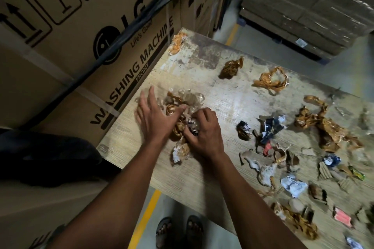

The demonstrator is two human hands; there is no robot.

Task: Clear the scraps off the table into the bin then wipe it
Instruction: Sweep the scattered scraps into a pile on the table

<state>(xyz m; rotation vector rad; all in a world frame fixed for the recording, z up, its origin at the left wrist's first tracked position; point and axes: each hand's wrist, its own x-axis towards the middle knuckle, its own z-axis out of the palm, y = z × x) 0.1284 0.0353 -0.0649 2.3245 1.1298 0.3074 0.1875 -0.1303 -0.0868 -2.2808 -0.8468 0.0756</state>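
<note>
**Both hands gathering a heap of scraps at the table's near-left corner**

The left hand (153,116) is lying flat on the table (232,95) with its fingers spread and nearly straight, its grip open, the palm side pressing against the left edge of a heap of crumpled clear plastic and brown tape (183,105). The right hand (203,129) is sitting just beside it, its fingers curled down into the same heap, its grip closing round a wad of clear wrap and dark paper; how much it is actually holding is hidden under the knuckles. A small twist of white and tan wrapping (180,152) is lying between the two wrists, touching the heap.

The rest of the scraps are lying scattered well to the right over the worn wooden top: a brown tape ball (230,68), a loop of orange tape (271,80), a long tangle of brown tape (327,127), torn dark blue and white paper (270,127), bits of corrugated card (325,170) and a red and white wrapper (343,215). One more orange wad (177,43) is sitting at the far-left corner.

A large washing machine carton (85,32) is standing against the table's left side. A dark bag-like shape (50,155) is lying low at the left, too dim to tell what it is. Sandalled feet (180,232) are showing below the table's edge, beside a yellow floor line (147,214)
</note>
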